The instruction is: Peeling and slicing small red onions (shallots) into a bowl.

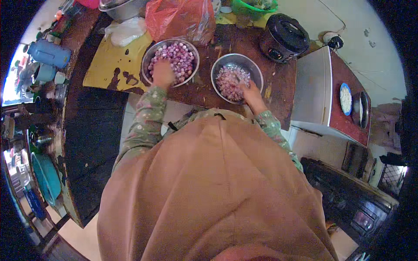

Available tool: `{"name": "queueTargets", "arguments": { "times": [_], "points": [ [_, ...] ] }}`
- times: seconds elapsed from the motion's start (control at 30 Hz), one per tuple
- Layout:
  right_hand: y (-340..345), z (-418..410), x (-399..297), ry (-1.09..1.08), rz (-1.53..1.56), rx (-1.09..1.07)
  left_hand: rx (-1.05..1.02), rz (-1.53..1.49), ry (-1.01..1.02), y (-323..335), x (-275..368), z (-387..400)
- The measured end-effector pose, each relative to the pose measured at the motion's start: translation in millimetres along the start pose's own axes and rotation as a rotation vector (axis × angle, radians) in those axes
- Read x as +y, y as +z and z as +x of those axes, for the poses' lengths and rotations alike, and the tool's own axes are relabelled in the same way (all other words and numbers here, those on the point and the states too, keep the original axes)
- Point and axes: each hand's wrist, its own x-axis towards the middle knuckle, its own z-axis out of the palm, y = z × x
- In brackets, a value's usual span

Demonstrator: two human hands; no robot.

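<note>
Two metal bowls stand side by side on a dark wooden table. In the left metal bowl (197, 62) lie many peeled shallots (183, 58), and my left hand (164, 73), blurred, reaches in among them; whether its fingers hold one is hidden. Chopped shallots (228, 84) fill part of the right metal bowl (258, 70). My right hand (252, 95) is at that bowl's near right side, its fingers curled over the rim around what looks like a utensil, too blurred to name.
A yellow sheet (101, 70) with dark stains lies left of the bowls. Behind them stand a red plastic bag (181, 21) and a green basket (256, 9). A black rice cooker (285, 39) is at the back right. Farther right, a blue-rimmed plate (345, 99) sits on a cabinet.
</note>
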Motion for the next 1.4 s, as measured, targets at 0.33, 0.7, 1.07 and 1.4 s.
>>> {"name": "queueTargets", "arguments": {
  "times": [0.33, 0.7, 1.07, 1.4],
  "points": [
    [-42.8, -21.2, -25.7, 0.378, 1.068, -0.268, -0.017, -0.123, -0.029, 36.4, -56.9, 20.4],
    [-32.9, -48.5, -54.0, 0.004, 0.754, -0.219, -0.383, -2.023, -0.207, -40.0, 96.9, 1.5],
    [-54.2, -69.2, -72.3, -0.199, 0.952, -0.365, -0.498, -2.227, -0.136, -52.5, 185.7, -12.8],
    [-54.1, -56.4, -60.0, -0.112, 1.139, -0.213, -0.358, -2.011, -0.084, -72.0, 210.5, -27.4]
  ]
}}
